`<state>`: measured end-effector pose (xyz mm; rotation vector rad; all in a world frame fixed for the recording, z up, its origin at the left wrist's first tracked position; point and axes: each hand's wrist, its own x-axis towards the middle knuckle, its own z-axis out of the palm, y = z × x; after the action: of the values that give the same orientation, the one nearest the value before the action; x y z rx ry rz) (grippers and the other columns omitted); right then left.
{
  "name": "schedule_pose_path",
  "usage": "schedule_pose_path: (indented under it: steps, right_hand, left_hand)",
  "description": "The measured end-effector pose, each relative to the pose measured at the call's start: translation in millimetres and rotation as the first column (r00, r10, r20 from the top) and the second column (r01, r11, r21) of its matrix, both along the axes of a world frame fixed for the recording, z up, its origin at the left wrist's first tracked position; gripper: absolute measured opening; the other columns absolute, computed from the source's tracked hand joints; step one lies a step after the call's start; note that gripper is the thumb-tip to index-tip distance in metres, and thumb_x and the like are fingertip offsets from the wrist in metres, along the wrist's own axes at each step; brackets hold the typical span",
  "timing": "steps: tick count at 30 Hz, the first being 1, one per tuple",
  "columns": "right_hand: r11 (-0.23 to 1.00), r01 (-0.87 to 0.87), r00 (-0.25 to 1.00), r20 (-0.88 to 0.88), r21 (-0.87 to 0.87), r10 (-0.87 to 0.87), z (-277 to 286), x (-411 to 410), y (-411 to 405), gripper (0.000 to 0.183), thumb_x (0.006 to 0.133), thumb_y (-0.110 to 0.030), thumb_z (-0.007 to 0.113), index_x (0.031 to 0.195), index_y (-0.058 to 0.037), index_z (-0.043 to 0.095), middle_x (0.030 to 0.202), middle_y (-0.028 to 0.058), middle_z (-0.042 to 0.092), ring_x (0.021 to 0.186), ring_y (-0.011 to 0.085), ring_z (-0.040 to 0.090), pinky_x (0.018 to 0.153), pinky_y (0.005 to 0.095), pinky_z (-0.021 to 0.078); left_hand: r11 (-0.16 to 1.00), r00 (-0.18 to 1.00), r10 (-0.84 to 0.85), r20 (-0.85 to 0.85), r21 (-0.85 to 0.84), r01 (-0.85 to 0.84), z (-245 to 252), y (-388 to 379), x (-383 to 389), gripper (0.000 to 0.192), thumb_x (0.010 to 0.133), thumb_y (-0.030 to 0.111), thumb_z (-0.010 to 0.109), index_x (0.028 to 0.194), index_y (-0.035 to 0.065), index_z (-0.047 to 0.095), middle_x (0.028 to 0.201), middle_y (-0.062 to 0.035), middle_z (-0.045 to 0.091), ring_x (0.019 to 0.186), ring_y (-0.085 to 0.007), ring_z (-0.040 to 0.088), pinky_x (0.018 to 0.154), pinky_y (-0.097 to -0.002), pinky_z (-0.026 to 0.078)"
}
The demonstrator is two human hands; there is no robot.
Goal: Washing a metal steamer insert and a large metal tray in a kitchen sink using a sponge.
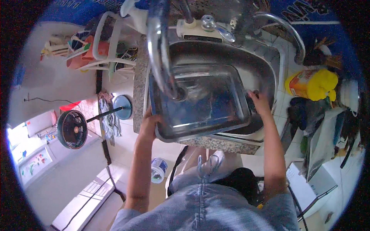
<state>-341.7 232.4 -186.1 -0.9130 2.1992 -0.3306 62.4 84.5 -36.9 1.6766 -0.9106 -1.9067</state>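
A rectangular metal tray point(199, 111) is tilted over the stainless steel sink point(260, 68). My left hand point(150, 124) grips its lower left corner, with the thumb over the rim. Just past the tray's right rim is my right hand point(260, 102), its fingers bent; blur and the dark basin behind hide whether it holds something small. The curved metal faucet point(159, 55) reaches down in front of the tray's left part, its tip above the tray's inside.
Behind the sink is a lever tap handle point(218, 29). A granite counter edge point(219, 144) runs along the near side. A yellow plastic package point(315, 83) lies on the right. A dish rack point(108, 40) stands at the left, a fan point(73, 129) beyond, and a bucket point(158, 170) below.
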Motion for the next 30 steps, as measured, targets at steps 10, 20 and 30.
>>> schedule_pose_path:
  steps: [10,20,30]
  right_hand:
    - [0.991,0.131,0.931,0.347,-0.021,-0.115,128.4,0.2,43.3,0.050,0.066,-0.026,0.077,0.105,-0.0021,0.057,0.097,0.0080,0.059,0.090,0.0185,0.054,0.081,0.0303,0.0411]
    - [0.884,0.325,0.946,0.094,-0.335,-0.312,236.9,40.1,77.5,0.015,0.074,-0.006,0.068,0.086,-0.0022,0.060,0.077,-0.0007,0.060,0.068,0.0072,0.052,0.066,0.0218,0.0404]
    - [0.817,0.436,0.894,0.074,-0.378,-0.443,292.7,109.7,58.6,0.019,0.072,-0.011,0.072,0.080,-0.0016,0.057,0.074,0.0012,0.057,0.066,0.0105,0.047,0.066,0.0226,0.0381]
  left_hand:
    - [0.961,0.943,-0.273,-0.190,-0.018,0.274,16.9,-47.3,-24.8,0.057,0.060,-0.001,0.050,0.117,0.0037,0.052,0.093,-0.0052,0.059,0.087,-0.0160,0.056,0.074,-0.0265,0.045]
    - [0.889,0.893,-0.448,-0.035,-0.125,0.441,-103.5,-24.6,-85.8,0.042,0.069,0.019,0.072,0.103,-0.0012,0.059,0.091,-0.0114,0.063,0.080,-0.0205,0.061,0.069,-0.0340,0.049]
    - [0.756,0.742,-0.275,0.611,-0.340,0.560,-165.0,-4.3,-135.8,0.041,0.082,0.039,0.059,0.093,-0.0008,0.060,0.081,-0.0222,0.063,0.077,-0.0349,0.064,0.070,-0.0449,0.049]
